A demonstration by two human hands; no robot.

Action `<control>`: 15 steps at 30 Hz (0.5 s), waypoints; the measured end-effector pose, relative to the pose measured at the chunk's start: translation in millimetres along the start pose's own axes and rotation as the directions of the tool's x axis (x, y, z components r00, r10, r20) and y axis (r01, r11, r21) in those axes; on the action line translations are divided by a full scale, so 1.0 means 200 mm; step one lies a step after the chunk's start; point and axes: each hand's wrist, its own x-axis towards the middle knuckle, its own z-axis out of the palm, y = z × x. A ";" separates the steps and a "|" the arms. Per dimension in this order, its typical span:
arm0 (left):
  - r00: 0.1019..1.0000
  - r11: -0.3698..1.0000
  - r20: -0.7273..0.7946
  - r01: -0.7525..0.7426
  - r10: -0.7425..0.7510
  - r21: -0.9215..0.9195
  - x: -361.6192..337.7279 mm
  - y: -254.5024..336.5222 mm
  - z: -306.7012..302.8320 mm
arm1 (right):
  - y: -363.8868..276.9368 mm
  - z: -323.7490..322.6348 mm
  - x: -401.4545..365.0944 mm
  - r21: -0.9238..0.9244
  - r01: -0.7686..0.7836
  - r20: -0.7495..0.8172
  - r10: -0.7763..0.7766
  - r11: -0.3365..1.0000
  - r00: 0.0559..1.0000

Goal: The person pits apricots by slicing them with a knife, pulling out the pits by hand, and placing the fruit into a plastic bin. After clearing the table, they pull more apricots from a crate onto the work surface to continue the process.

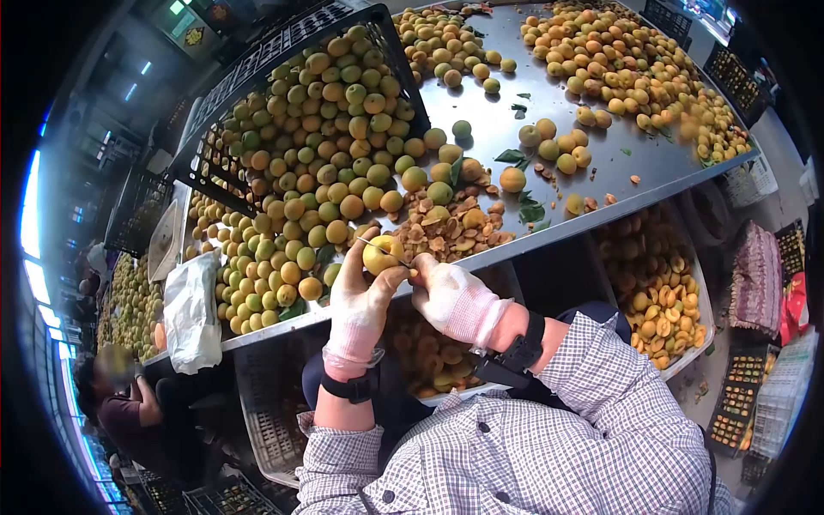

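My left hand [356, 299], in a pale glove with bare fingertips, grips a yellow apricot [383, 255] above the table's front edge. My right hand [459, 300], gloved the same way, closes around a small knife [396, 258]. Its thin blade lies across the apricot's face; most of the handle is hidden in my fingers. Just beyond both hands is a heap of pits and fruit scraps [451, 227]. Whole green and yellow apricots [322, 184] spill from a tipped black crate [399, 73] toward my left hand.
The metal table [468, 107] carries more apricot piles [609, 60] at the back right. Below its edge, a bin of halved apricots [665, 313] stands at right, and another bin [429, 356] sits under my hands. A white bag [192, 313] hangs at left, near a seated person [129, 412].
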 end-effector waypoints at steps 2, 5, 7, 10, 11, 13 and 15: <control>1.000 0.998 -0.024 0.001 -0.003 -0.068 -0.01 -0.02 -0.01 | 0.02 0.04 0.00 -0.002 0.012 -0.005 -0.012 1.000 1.000; 0.991 0.971 -0.068 0.099 -0.116 -0.218 -0.02 -0.07 0.03 | 0.03 0.07 -0.01 -0.024 0.033 -0.024 -0.034 0.999 0.999; 0.991 0.987 -0.035 0.130 -0.127 0.096 -0.02 0.00 0.00 | 0.02 0.06 0.00 -0.054 0.006 -0.040 -0.008 0.999 0.999; 0.996 0.988 -0.091 -0.016 0.002 -0.153 0.03 -0.06 -0.01 | 0.04 0.06 0.02 -0.087 -0.002 -0.018 0.001 0.996 1.000; 0.996 0.988 -0.094 -0.012 -0.002 -0.152 0.03 -0.08 -0.03 | 0.04 0.06 0.02 -0.101 -0.014 -0.005 0.014 0.995 1.000; 0.946 0.771 0.126 -0.317 0.299 0.553 0.03 -0.17 -0.10 | 0.02 0.06 0.02 -0.152 -0.039 0.007 0.041 0.988 0.999; 0.969 0.880 -0.108 -0.150 0.221 0.450 0.04 -0.37 -0.11 | 0.01 0.06 0.02 -0.203 -0.064 0.016 0.068 0.977 0.998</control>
